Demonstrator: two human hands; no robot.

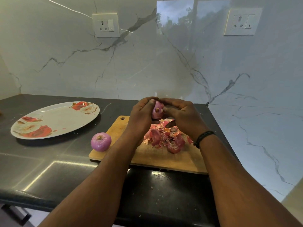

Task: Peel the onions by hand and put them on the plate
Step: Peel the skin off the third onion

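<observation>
Nearest, below and left of the grip, a second purple onion (101, 142) sits at the left corner of the wooden cutting board (147, 154), and a heap of onion skins (167, 138) lies on the board right under the hands. Above it the left hand (142, 117) and right hand (182, 115) both curl round one pale onion (157, 111), fingertips meeting over it. Farther off to the left, well apart, the flowered plate (54, 120) rests on the dark counter (49, 161).
</observation>
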